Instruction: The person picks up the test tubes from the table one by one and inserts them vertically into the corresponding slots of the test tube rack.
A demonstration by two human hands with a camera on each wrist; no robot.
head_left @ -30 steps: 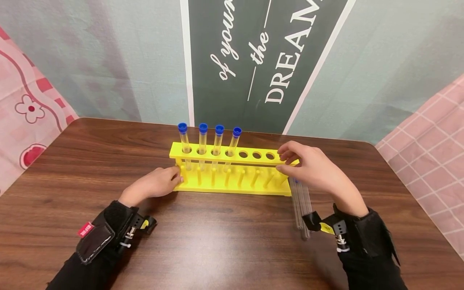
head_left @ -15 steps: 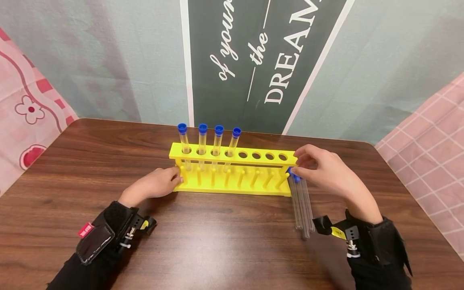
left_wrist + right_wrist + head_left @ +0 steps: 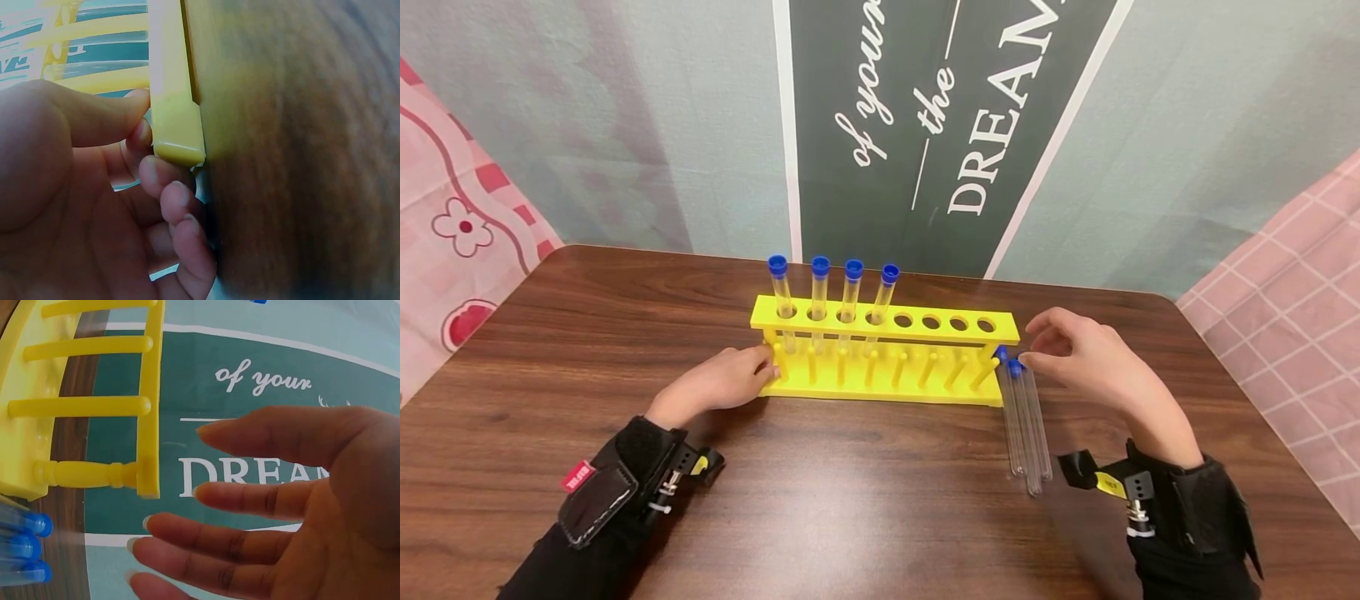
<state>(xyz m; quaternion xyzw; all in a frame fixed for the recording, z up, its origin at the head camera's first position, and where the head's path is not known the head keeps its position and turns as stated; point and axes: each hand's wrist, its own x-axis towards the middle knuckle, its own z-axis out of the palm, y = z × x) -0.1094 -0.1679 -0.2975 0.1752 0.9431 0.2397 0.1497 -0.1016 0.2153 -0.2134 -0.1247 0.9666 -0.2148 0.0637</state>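
Note:
A yellow test tube rack (image 3: 880, 389) stands on the table. Four... several clear test tubes with blue caps, such as this upright test tube (image 3: 819, 287), fill holes in its left half. My left hand (image 3: 722, 382) grips the rack's left end; the left wrist view shows thumb and fingers around the corner of its base (image 3: 178, 125). Beyond the rack's right end hovers my right hand (image 3: 1093, 367), holding nothing, its fingers spread apart in the right wrist view. Below its fingertips lie 3 loose test tubes (image 3: 1026, 425), their blue caps (image 3: 39, 547) toward the rack.
The rack's right half has unfilled holes and a row of yellow pegs (image 3: 929, 367). Behind the brown wooden table (image 3: 850, 500) hangs a cloth with a dark lettered panel (image 3: 880, 208). Pink patterned cloths flank the left and right sides.
My right hand has moved right from the rack's right end, uncovering its last holes and the loose tubes' caps. My left hand and the rack have stayed put.

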